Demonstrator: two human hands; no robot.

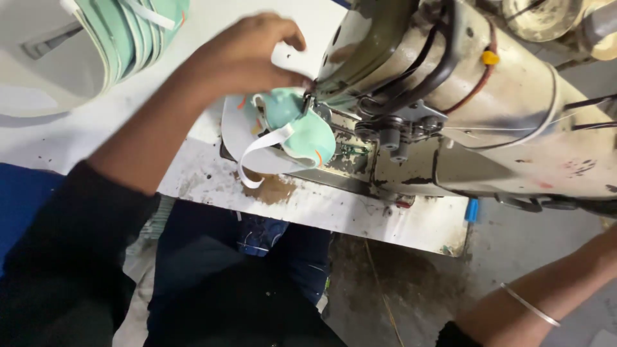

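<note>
Fingertips of my left hand (247, 54) blur at the sewing machine (450, 96) needle, pinching the green cup mask (302, 132); right hand out of frame. White tub (38, 96) holds stacked masks (132, 32).

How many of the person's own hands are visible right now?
1. The left hand is over the green mask at the sewing machine. The right forearm with a bangle enters at lower right, but that hand is outside the picture.
</note>
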